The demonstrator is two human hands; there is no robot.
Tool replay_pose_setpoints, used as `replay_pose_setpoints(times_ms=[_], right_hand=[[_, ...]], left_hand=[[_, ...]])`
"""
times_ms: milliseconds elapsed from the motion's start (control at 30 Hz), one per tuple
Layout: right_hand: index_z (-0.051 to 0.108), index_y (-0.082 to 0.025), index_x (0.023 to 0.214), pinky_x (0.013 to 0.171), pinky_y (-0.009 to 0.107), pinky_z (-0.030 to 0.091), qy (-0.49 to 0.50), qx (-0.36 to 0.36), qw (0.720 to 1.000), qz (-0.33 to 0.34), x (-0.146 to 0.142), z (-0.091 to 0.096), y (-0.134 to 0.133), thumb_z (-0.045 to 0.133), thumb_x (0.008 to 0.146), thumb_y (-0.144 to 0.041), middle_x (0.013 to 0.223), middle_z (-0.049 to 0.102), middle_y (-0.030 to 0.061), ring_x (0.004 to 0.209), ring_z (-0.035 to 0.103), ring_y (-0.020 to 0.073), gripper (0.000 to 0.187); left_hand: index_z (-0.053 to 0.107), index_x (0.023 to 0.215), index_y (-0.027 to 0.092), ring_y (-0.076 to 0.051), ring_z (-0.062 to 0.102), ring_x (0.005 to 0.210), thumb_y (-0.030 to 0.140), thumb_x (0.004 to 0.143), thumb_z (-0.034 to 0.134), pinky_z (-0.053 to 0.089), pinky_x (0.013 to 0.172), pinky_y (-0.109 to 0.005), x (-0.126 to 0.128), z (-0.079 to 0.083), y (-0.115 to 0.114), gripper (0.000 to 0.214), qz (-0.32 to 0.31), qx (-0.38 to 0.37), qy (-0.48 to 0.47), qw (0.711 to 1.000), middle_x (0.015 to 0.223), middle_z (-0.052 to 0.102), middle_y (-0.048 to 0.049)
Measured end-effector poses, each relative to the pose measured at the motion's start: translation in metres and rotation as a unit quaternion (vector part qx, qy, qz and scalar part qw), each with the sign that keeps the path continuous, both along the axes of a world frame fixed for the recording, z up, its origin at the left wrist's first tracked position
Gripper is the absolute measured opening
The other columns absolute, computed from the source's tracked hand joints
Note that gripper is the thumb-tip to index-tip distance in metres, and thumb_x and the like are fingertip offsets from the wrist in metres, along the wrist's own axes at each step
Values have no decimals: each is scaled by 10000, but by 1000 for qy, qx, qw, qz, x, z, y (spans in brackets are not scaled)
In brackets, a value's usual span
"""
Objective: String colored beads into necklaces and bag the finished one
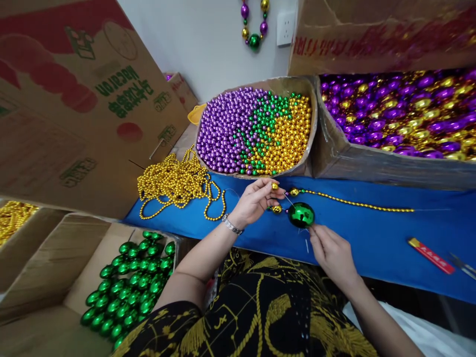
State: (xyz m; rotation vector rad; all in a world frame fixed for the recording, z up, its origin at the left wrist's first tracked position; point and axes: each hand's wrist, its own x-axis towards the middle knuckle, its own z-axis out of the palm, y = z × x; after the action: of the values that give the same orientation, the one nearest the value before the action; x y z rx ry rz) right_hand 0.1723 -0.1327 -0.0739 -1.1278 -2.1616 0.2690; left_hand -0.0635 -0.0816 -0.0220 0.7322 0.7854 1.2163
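Note:
My left hand (256, 200) is closed in a pinch on a small gold bead (274, 186) and the thread beside it. A large shiny green ball (301, 214) sits on the thread just right of that hand. My right hand (332, 252) is below the ball, fingers pinched on the thread end or a needle under it. A strand of small gold beads (353, 202) runs right from the ball across the blue table cover (372, 238). Two more gold oval beads (293, 191) lie by the ball.
A box of purple, green and gold beads (256, 129) stands behind my hands, a box of larger purple and gold beads (401, 109) to the right. Gold bead strands (174, 183) are heaped at left. Green balls (130, 282) fill a lower-left box. A red lighter (431, 255) lies right.

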Motion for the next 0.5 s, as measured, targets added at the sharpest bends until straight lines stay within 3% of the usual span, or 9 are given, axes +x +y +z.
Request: replay_pose_setpoints(times_ms=[500], right_hand=[[663,-194,983,685,270,497,-13,11,1000,-15,3,-6,1,423,976,-211,816,703,38,729,666,148,240]], left_hand=[[711,1076,179,-158,695,859,345,815,748,557,693,-249,-5,-9,0,311,-16,21,-17,1000,972,725,-89]])
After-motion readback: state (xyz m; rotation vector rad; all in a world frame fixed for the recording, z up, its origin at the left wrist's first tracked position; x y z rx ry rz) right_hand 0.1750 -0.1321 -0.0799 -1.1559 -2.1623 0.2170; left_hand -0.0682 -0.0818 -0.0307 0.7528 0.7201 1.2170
